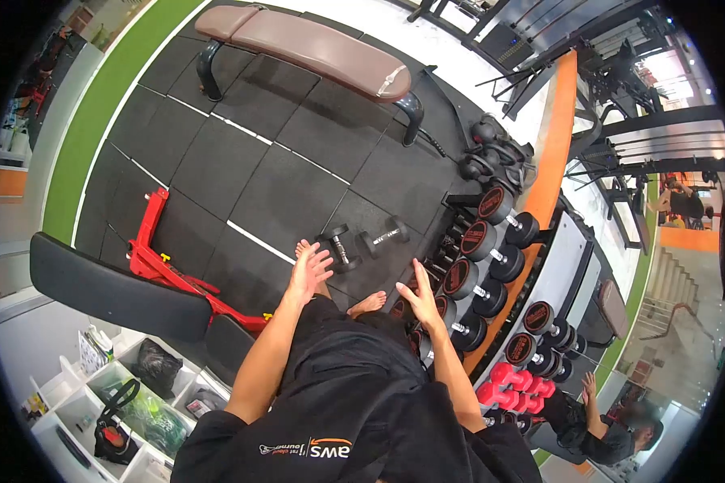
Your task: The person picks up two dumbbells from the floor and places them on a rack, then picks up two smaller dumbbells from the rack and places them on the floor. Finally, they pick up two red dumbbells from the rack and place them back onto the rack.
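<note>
Black rubber floor tiles (242, 173) lie under everything, and neither hand has taken a weight yet. Left hand (310, 270) hangs with its fingers spread and released, holding nothing; just past its fingertips lies a small dumbbell (338, 245), with a second dumbbell (384, 235) beyond it. Right hand (420, 302) is likewise spread and empty, its fingers near the dumbbell rack (491, 266). Judging by this, picking up remains undone.
</note>
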The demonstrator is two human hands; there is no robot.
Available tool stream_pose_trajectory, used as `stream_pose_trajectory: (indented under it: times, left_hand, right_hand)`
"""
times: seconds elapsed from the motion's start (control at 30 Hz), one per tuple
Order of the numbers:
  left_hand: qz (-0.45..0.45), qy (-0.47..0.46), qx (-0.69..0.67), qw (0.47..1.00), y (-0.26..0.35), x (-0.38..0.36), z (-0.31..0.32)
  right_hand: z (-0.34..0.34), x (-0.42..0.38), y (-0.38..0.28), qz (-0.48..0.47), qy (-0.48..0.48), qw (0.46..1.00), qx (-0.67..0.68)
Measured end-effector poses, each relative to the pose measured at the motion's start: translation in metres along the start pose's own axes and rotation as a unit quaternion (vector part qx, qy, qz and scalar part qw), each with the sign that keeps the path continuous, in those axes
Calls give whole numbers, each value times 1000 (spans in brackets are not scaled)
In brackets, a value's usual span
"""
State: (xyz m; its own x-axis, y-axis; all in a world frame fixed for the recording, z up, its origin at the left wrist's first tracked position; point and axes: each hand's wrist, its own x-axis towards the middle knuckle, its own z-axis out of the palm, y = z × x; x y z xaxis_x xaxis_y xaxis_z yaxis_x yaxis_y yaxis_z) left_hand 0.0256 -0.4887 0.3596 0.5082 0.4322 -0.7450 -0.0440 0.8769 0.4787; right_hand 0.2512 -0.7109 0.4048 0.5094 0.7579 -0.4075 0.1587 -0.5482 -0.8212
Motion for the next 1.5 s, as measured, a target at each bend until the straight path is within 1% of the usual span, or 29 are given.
stream_pose_trajectory:
  times: [0.1,0.13,0.2,0.23,0.33,0.37,0.47,0.5,0.57,0.6,0.67,0.73,0.77,0.87,0.97,1.07,1.2,1.23,1.33,1.37,1.4,1.47,1.5]
  left_hand:
    - [-16,23,-20,999,24,23,-19]
    - [-25,33,-5,999,32,31,-23]
    - [-16,28,17,999,46,39,-26]
    - [-19,31,20,999,51,42,-23]
    - [-26,29,-1,999,60,49,-9]
    - [-24,28,0,999,61,53,-2]
    - [-17,32,0,999,47,58,19]
    - [-8,34,-2,999,41,62,26]
    - [11,41,-14,999,31,65,38]
    - [6,50,-24,998,27,64,46]
    - [8,53,-32,998,12,63,56]
    - [6,81,-7,997,-2,65,62]
    - [3,95,4,995,-12,65,65]
    - [-15,140,2,990,-28,73,67]
    - [0,132,-21,991,-32,71,75]
    - [-12,122,-30,992,-44,87,65]
    - [-53,131,-46,989,-57,117,51]
    - [-54,131,-42,989,-62,125,45]
    - [-86,117,-57,988,-80,156,12]
    - [-90,104,-50,989,-89,169,-1]
    - [-108,118,-40,986,-91,181,-3]
    - [-127,131,-36,983,-106,209,-16]
    - [-142,130,-35,981,-110,221,-19]
  right_hand:
    - [7,10,-13,20,-7,1000,-20]
    - [9,13,-18,32,-6,999,24]
    - [8,18,-29,47,6,997,58]
    - [6,19,-45,73,12,994,85]
    - [3,30,-31,84,12,987,139]
    - [0,34,-24,80,-6,987,139]
    - [-14,42,-30,104,-46,976,183]
    - [-19,47,-35,120,-72,967,214]
    - [-26,54,-32,159,-75,941,290]
    - [-30,61,-30,176,-75,925,329]
    - [-39,68,-22,168,-82,913,364]
    - [-49,75,-22,160,-76,901,396]
    - [-52,78,-7,142,-77,894,417]
    - [-65,90,-14,151,-76,874,455]
    - [-68,102,1,164,-88,854,485]
    - [-64,113,21,182,-76,823,533]
    - [-51,129,40,222,-29,785,577]
    - [-45,133,50,227,-10,763,605]
    - [-24,149,73,238,44,723,647]
    - [-15,156,84,244,65,699,669]
    - [-5,163,105,243,76,700,667]
    - [10,183,130,259,110,668,689]
    - [17,194,142,247,121,653,705]
